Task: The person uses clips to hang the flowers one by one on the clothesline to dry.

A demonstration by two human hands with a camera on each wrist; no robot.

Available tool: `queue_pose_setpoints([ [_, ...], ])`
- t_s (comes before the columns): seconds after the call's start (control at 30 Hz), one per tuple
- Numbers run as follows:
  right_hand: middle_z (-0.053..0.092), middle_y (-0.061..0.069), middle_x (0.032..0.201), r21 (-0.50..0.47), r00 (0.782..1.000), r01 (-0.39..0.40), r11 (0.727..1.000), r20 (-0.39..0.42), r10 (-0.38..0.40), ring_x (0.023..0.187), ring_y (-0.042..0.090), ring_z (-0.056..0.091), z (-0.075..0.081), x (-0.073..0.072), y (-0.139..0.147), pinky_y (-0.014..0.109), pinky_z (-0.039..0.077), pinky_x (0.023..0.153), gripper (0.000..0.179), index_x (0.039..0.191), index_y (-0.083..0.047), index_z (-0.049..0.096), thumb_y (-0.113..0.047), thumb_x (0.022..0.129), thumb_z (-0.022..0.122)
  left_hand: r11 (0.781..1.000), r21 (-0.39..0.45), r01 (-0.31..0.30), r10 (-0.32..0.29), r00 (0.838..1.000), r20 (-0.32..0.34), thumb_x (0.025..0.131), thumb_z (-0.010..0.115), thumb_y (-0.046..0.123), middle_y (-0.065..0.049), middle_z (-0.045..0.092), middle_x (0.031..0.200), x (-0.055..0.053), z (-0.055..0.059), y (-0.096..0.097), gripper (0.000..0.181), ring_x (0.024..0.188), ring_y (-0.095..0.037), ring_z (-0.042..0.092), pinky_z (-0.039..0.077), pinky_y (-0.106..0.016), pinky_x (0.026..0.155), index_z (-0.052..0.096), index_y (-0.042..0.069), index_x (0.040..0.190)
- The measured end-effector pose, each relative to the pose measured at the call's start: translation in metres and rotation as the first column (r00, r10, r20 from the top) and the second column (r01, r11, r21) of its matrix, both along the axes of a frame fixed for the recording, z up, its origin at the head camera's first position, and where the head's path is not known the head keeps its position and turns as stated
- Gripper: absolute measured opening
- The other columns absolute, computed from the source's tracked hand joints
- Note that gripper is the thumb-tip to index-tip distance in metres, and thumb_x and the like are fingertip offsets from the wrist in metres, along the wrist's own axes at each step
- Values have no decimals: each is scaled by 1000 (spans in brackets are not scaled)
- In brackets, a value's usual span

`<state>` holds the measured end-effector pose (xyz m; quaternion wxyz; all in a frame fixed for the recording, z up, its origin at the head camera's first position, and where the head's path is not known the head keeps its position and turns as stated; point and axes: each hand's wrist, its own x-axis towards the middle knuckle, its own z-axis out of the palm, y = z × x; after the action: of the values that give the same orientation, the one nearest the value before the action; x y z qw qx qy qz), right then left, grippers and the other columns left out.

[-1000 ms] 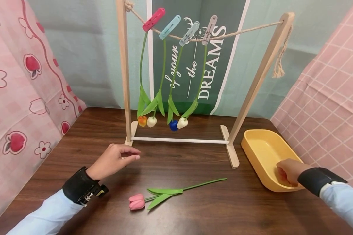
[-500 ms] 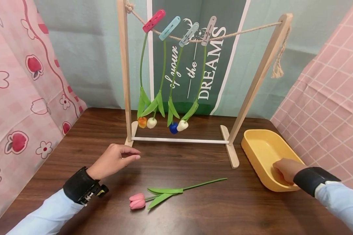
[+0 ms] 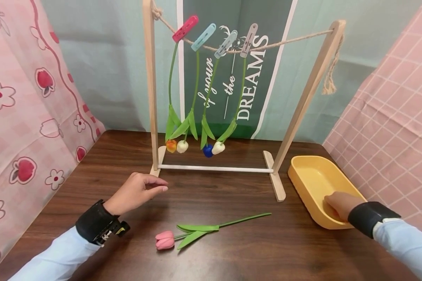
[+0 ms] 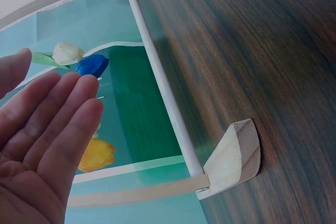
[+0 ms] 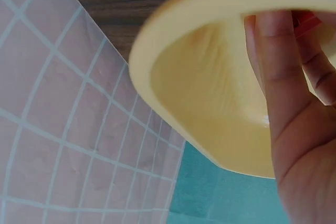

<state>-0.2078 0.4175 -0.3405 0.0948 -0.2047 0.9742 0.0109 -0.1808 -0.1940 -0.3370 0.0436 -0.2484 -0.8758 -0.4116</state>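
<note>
My right hand [image 3: 342, 205] reaches down into the yellow tray [image 3: 300, 190] at the right. In the right wrist view its thumb and fingers close round a red clothespin [image 5: 307, 23], of which only a sliver shows. My left hand [image 3: 137, 191] hovers relaxed in front of the rack's left foot, holding nothing, its fingers [image 4: 79, 129] loosely extended. A pink tulip [image 3: 165, 240] with a green stem lies on the table between both hands, flower to the left. Several tulips, such as a blue one [image 3: 208, 151], hang upside down from clothespins [image 3: 204, 37] on a rope.
The wooden rack [image 3: 304, 93] stands at the back of the brown table [image 3: 232, 257], with a white bar [image 3: 214, 168] low across it. The rope [image 3: 285, 42] sags between its posts. Patterned cloths [image 3: 390, 125] close off both sides and the back.
My right hand has shifted a little to the left inside the tray. My left hand stays in place. The head view has tilted slightly, so the rack appears a bit lower.
</note>
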Motion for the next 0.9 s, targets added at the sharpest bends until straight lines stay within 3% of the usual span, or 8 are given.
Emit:
queue_pose_setpoints([
  [0.03,36,-10,54,40,996,-75,996,-36,77,51,10,36,0,0,1,27,28,55,36,58,-18,46,-4,89,55,1000,0,1,-1,1000,1,88,74,14,7,71,85,0,0,0,12,66,-7,53,45,-23,55,77,9,98],
  [0.13,33,-11,57,109,974,-201,974,-80,210,51,9,34,-2,-2,4,26,29,54,33,62,-19,43,0,79,64,1000,-5,5,-5,1000,6,88,74,15,7,71,86,2,0,-1,12,66,-7,53,45,-23,55,77,9,98],
  [0.27,32,-12,57,153,949,-282,947,-99,298,50,9,33,-3,-5,7,26,29,51,36,62,-19,42,4,68,70,1000,-13,6,-6,1000,7,88,73,15,7,71,86,3,1,-2,12,66,-6,53,45,-23,55,77,9,98],
  [0.43,31,-11,57,172,943,-301,938,-94,320,49,9,33,-2,-8,5,27,30,50,37,63,-19,42,5,65,70,1000,-13,16,-16,1000,6,88,73,14,6,72,86,4,2,-1,11,66,-6,54,46,-23,55,77,9,97],
  [0.63,33,-11,58,123,934,-319,940,-128,334,50,9,35,2,-11,-1,27,31,49,37,65,-18,43,4,65,73,1000,-14,23,-23,1000,3,89,73,15,5,72,86,5,2,-1,12,68,-5,56,48,-24,58,77,9,97],
  [0.9,39,-7,58,79,966,-227,971,-105,234,50,10,37,17,-15,-14,28,33,47,30,63,-13,48,-10,72,77,1000,-7,24,-24,1000,9,89,72,15,7,72,86,5,2,1,11,70,-4,59,51,-24,60,77,9,97],
])
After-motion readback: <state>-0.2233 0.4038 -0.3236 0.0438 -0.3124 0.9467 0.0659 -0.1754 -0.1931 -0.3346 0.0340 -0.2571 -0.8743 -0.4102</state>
